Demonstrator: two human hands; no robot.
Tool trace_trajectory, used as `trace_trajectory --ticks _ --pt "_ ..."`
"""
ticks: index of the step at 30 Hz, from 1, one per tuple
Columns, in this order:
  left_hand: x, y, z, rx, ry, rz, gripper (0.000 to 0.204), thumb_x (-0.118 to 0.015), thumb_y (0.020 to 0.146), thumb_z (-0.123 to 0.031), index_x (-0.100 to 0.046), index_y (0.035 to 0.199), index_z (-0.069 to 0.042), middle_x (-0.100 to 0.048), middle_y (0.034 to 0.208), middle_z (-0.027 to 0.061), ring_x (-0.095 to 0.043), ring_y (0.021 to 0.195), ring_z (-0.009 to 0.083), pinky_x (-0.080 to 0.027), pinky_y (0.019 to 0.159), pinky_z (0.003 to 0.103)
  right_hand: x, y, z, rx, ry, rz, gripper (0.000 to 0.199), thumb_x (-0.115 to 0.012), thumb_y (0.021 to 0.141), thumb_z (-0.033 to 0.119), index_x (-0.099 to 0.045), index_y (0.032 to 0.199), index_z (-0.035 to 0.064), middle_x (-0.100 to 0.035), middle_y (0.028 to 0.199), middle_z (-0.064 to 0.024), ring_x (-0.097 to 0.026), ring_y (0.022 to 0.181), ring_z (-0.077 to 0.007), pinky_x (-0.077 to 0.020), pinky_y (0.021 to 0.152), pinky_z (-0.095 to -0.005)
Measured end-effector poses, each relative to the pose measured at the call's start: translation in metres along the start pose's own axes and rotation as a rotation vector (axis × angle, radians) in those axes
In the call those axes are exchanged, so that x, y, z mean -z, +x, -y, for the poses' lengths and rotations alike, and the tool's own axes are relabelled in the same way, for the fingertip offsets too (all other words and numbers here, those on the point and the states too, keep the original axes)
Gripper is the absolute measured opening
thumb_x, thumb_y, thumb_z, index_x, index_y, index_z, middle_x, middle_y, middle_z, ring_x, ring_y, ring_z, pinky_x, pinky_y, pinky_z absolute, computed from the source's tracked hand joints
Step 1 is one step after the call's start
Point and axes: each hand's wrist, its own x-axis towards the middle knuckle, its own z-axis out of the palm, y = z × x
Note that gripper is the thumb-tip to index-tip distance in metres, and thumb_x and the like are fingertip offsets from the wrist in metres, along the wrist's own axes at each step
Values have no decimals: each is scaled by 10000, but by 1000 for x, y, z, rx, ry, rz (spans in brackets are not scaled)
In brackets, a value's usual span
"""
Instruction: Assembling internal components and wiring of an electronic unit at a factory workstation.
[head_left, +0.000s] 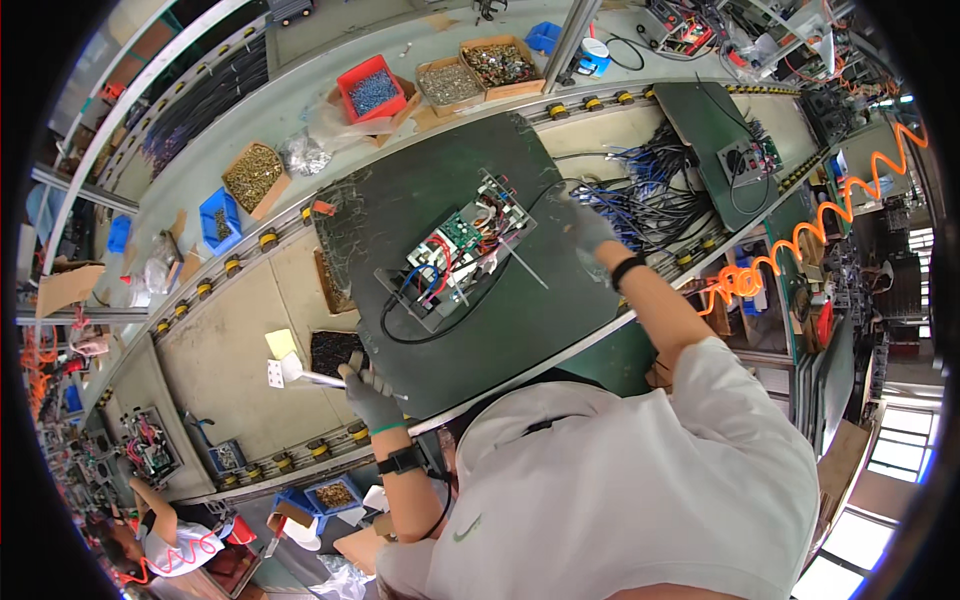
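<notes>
My left hand [375, 400], in a grey glove, is closed round a slim silver rod-like tool [322, 379] at the near left edge of the dark green work board [540, 345]. A flat white piece with dark dots [284, 371] shows at the rod's far end; I cannot tell if they are joined. On the board lies an open electronic unit [455, 245] with a green circuit board, red and blue wires and a metal base. A black cable [470, 318] loops round it. My right hand [590, 228], gloved and slightly blurred, closes on the cable's upper right stretch.
Bundled blue and black cables [650, 190] lie right of the board. Behind it stand a red bin [372, 88] of screws, cardboard boxes [497, 66] of small parts and a blue bin [219, 220]. An orange coiled hose [740, 280] hangs at right. Another person [170, 540] works at lower left.
</notes>
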Motion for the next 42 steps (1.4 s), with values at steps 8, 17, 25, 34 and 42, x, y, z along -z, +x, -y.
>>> trace_trajectory --ticks 8,17,25,34,42 --pt "98 -47 31 77 -52 -66 374 -429 1061 -415 -666 1133 -134 -223 547 -101 -185 417 44 -143 362 229 -39 68 22 32 -221 184 625 -579 882 116 -443 1463 302 -521 1419 -172 -610 1197 -378 -527 962 -463" --pt "99 -61 40 49 -223 -200 385 -411 1065 -453 -668 974 -182 -206 543 -98 -186 428 63 -158 369 244 -50 -28 -87 -415 -57 220 565 -642 874 510 -531 1354 233 -672 1251 -151 -645 1168 -351 -533 934 -462" --pt "88 -53 40 35 -196 -233 284 -520 1036 -307 -591 1221 -103 -311 592 -86 -264 433 52 -210 373 232 176 15 -42 559 649 -1145 254 -613 915 54 -572 1154 -22 -633 1113 -169 -609 1069 -274 -460 993 -378" --pt "127 -88 68 12 -258 -303 130 -593 971 -231 -590 908 -117 -388 608 -66 -329 431 52 -270 360 218 136 -38 163 1085 233 -887 312 -606 847 22 -578 1158 36 -637 1040 -190 -615 961 -411 -489 876 -432" --pt "225 -131 95 -57 -245 -642 240 -672 932 -272 -548 780 -134 -433 597 -39 -396 426 77 -324 365 242 -38 -105 114 946 -376 79 263 -698 840 221 -524 993 95 -569 974 -183 -632 822 -408 -478 694 -518"
